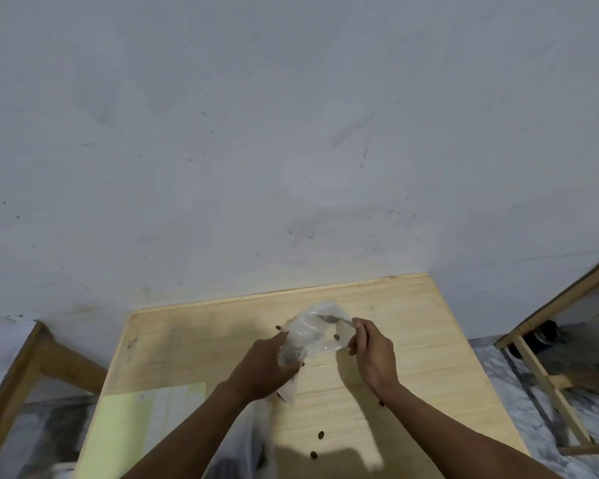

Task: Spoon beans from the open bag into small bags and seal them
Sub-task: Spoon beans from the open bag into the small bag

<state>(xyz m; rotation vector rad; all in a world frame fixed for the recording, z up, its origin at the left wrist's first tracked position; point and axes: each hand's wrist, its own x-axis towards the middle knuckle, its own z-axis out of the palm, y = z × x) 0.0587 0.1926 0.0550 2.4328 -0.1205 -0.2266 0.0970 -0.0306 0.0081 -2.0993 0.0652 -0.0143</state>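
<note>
A small clear plastic bag (313, 335) lies tilted above the wooden table (412, 340), its mouth facing right. My left hand (263, 368) grips the bag's lower end, where a few dark beans show through the plastic. My right hand (372, 350) pinches the handle of a metal spoon (332, 319), whose bowl is inside the bag's mouth. A larger clear bag (246, 440) sits at the near edge under my left forearm, mostly hidden.
Several loose brown beans (321, 434) lie scattered on the table. A pale yellow-green sheet (132, 430) covers the near left corner. Wooden frames stand on the floor to the left (18, 371) and right (550, 368). A grey wall rises behind the table.
</note>
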